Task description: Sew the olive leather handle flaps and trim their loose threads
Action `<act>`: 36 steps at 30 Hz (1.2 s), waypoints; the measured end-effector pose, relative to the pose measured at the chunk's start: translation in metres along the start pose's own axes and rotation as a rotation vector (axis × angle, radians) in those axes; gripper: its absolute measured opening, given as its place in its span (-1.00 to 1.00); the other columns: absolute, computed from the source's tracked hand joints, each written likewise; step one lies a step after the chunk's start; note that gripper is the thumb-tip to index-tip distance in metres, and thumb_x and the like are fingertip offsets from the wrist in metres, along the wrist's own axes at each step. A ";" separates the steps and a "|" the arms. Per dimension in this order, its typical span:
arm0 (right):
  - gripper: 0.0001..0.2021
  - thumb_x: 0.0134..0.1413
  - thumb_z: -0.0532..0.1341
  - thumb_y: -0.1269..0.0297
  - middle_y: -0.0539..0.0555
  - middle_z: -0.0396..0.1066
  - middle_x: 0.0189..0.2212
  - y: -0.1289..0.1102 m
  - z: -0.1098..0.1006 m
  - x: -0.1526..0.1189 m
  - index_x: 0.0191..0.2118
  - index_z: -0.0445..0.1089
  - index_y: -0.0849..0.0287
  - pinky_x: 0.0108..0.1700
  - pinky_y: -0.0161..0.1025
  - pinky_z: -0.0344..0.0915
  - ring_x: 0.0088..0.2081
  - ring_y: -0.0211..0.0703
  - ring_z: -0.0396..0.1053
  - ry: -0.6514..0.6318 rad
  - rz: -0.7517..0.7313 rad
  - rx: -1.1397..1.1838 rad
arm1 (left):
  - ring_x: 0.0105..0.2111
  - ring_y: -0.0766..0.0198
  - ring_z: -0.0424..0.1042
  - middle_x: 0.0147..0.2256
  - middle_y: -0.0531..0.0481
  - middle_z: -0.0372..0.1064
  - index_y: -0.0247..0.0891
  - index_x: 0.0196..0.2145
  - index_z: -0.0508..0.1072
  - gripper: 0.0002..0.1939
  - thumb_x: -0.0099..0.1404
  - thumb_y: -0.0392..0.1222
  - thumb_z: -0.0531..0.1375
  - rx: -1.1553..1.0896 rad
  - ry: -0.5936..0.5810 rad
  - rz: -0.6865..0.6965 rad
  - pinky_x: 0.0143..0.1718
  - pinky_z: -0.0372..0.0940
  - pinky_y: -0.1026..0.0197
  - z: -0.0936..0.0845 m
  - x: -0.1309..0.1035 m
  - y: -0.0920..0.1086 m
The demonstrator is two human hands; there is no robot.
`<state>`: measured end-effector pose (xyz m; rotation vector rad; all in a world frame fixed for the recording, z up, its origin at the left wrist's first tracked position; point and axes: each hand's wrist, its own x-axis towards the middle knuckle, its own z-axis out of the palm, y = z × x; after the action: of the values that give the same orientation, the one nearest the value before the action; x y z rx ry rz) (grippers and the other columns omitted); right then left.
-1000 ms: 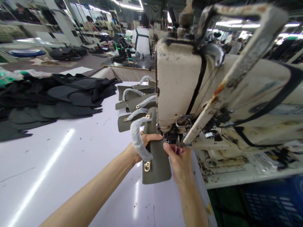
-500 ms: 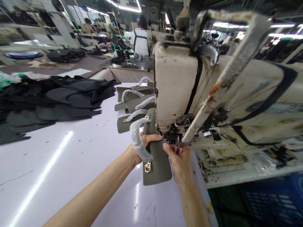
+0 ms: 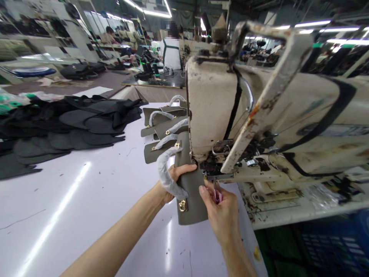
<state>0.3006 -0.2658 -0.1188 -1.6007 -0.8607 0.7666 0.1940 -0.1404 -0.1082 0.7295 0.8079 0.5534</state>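
An olive-grey panel (image 3: 191, 204) lies under the sewing machine head (image 3: 211, 107), its right edge beside the presser area. A plastic-wrapped handle (image 3: 166, 171) with gold fittings arches from it. My left hand (image 3: 170, 182) grips the panel's left side under the handle, thumb on top pointing at the machine. My right hand (image 3: 220, 202) is closed around small pink-handled snips (image 3: 217, 194), blades pointing up toward the machine, and its thumb lies at the panel's right edge.
Several similar panels with wrapped handles (image 3: 164, 127) lie behind, left of the machine. Dark cut pieces (image 3: 66, 123) are piled on the white table (image 3: 100, 215) at left. A blue crate (image 3: 331, 246) stands lower right. A person (image 3: 172, 52) is at a far bench.
My right hand and the snips have moved slightly down and right, away from the needle area. The left hand keeps its grip, and the panel's near end has shifted slightly right.
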 end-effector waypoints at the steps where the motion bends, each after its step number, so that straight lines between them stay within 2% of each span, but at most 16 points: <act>1: -0.73 0.17 0.23 0.10 0.07 0.48 -0.53 -0.001 -0.001 -0.002 -0.37 0.56 0.18 -0.27 -0.27 0.32 -0.30 -0.03 0.46 -0.013 -0.008 -0.009 | -0.39 0.05 0.58 -0.35 -0.19 0.57 -0.35 -0.24 0.60 -0.64 0.00 -0.14 0.46 -0.016 -0.032 -0.025 -0.30 0.51 0.10 -0.002 0.000 -0.002; 3: -0.72 0.20 0.20 0.11 0.08 0.49 -0.49 0.000 -0.003 -0.001 -0.33 0.57 0.18 -0.26 -0.27 0.32 -0.29 -0.04 0.46 -0.042 -0.028 0.000 | -0.36 0.02 0.58 -0.32 -0.17 0.58 -0.36 -0.15 0.59 -0.59 0.02 -0.16 0.45 -0.033 -0.045 -0.052 -0.26 0.52 0.08 -0.004 0.000 -0.006; 6: -0.71 0.19 0.22 0.10 0.08 0.51 -0.44 0.007 -0.007 0.004 -0.24 0.59 0.21 -0.30 -0.27 0.28 -0.32 -0.06 0.44 -0.058 -0.016 0.035 | -0.37 0.05 0.59 -0.28 -0.16 0.58 -0.35 -0.05 0.54 -0.47 0.00 -0.22 0.47 -0.025 0.047 -0.018 -0.28 0.52 0.11 -0.004 -0.001 -0.012; 8: -0.70 0.16 0.25 0.08 0.07 0.50 -0.46 0.012 -0.010 0.008 -0.27 0.60 0.22 -0.36 -0.28 0.24 -0.39 -0.10 0.40 -0.059 0.022 0.065 | -0.34 0.07 0.59 -0.22 -0.18 0.58 -0.33 -0.02 0.52 -0.44 -0.02 -0.24 0.47 -0.034 0.106 0.003 -0.26 0.53 0.13 0.000 -0.003 -0.016; 12: -0.67 0.13 0.28 0.06 0.01 0.40 -0.57 0.012 -0.021 0.015 -0.45 0.56 0.23 -0.45 -0.30 0.13 -0.50 -0.22 0.26 -0.072 0.060 0.033 | -0.29 0.03 0.58 -0.14 -0.16 0.56 -0.31 -0.03 0.49 -0.42 -0.03 -0.26 0.47 -0.105 0.165 0.074 -0.22 0.54 0.08 0.014 -0.012 -0.023; 18: -0.73 0.13 0.28 0.12 -0.02 0.40 -0.56 0.000 -0.049 0.034 -0.44 0.56 0.21 -0.42 -0.31 0.11 -0.48 -0.24 0.26 -0.235 0.007 -0.057 | -0.17 0.00 0.56 -0.07 -0.14 0.53 -0.27 0.00 0.42 -0.35 -0.07 -0.27 0.48 -0.316 0.328 0.177 -0.13 0.52 0.04 0.036 -0.022 -0.047; 22: -0.74 0.10 0.30 0.12 -0.03 0.42 -0.56 -0.004 -0.059 0.045 -0.43 0.57 0.20 -0.44 -0.32 0.12 -0.49 -0.24 0.29 -0.306 0.027 -0.043 | -0.06 -0.06 0.52 -0.04 -0.14 0.52 -0.25 -0.06 0.44 -0.43 -0.04 -0.23 0.47 -0.358 0.351 0.204 -0.08 0.50 0.03 0.045 -0.021 -0.058; 26: -0.73 0.08 0.32 0.08 0.00 0.46 -0.54 -0.002 -0.063 0.050 -0.43 0.58 0.21 -0.44 -0.31 0.18 -0.50 -0.20 0.33 -0.299 0.017 -0.092 | -0.01 -0.07 0.50 -0.02 -0.11 0.52 -0.22 -0.07 0.45 -0.48 -0.01 -0.23 0.45 -0.402 0.368 0.230 -0.03 0.48 0.02 0.049 -0.022 -0.061; 30: -0.75 0.08 0.32 0.10 0.00 0.50 -0.52 -0.002 -0.064 0.052 -0.40 0.61 0.18 -0.44 -0.30 0.22 -0.50 -0.19 0.36 -0.285 -0.006 -0.151 | -0.02 -0.04 0.49 -0.10 -0.10 0.54 -0.25 -0.08 0.47 -0.50 -0.01 -0.25 0.45 -0.411 0.405 0.259 -0.02 0.47 0.05 0.053 -0.020 -0.061; 36: -0.87 -0.04 0.37 0.20 0.01 0.52 -0.53 -0.005 -0.060 0.055 -0.44 0.63 0.13 -0.42 -0.28 0.26 -0.44 -0.10 0.42 -0.167 -0.091 -0.130 | -0.06 0.01 0.50 -0.18 -0.02 0.54 -0.20 -0.10 0.48 -0.49 -0.04 -0.26 0.47 -0.401 0.428 0.312 -0.06 0.48 0.08 0.054 -0.015 -0.057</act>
<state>0.3793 -0.2492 -0.1051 -1.6153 -1.1158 0.8010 0.2386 -0.2065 -0.1192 0.3671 0.9431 1.1434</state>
